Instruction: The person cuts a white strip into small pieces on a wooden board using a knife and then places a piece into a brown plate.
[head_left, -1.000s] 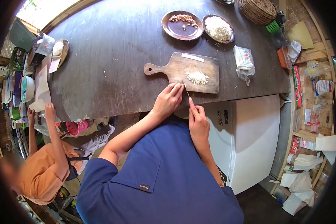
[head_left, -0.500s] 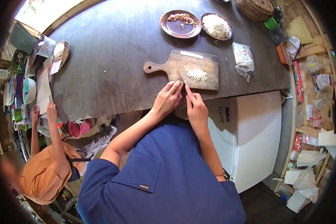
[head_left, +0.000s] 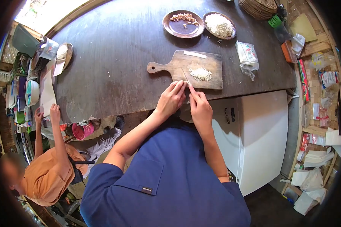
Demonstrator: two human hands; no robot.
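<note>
A wooden cutting board (head_left: 173, 67) with a handle lies on the dark table (head_left: 113, 72). Thin pale strips (head_left: 201, 74) are heaped on its right half, and one longer white strip (head_left: 194, 54) rests near its far edge. My right hand (head_left: 200, 104) is closed round the handle of a knife (head_left: 185, 75), whose blade points away over the board. Beside it, at the board's near edge, the fingers of my left hand (head_left: 171, 97) are pressed together; whatever they grip is hidden.
Beyond the board are a plate of brown pieces (head_left: 182, 32) and a plate of white shreds (head_left: 219, 26). A plastic packet (head_left: 247, 56) lies right of it. A white appliance (head_left: 263, 136) stands below the table edge. At left, a person (head_left: 49, 170) in orange handles paper.
The person at left has shifted their hands slightly. My two hands remain at the board's near edge, with the knife tilted a little differently.
</note>
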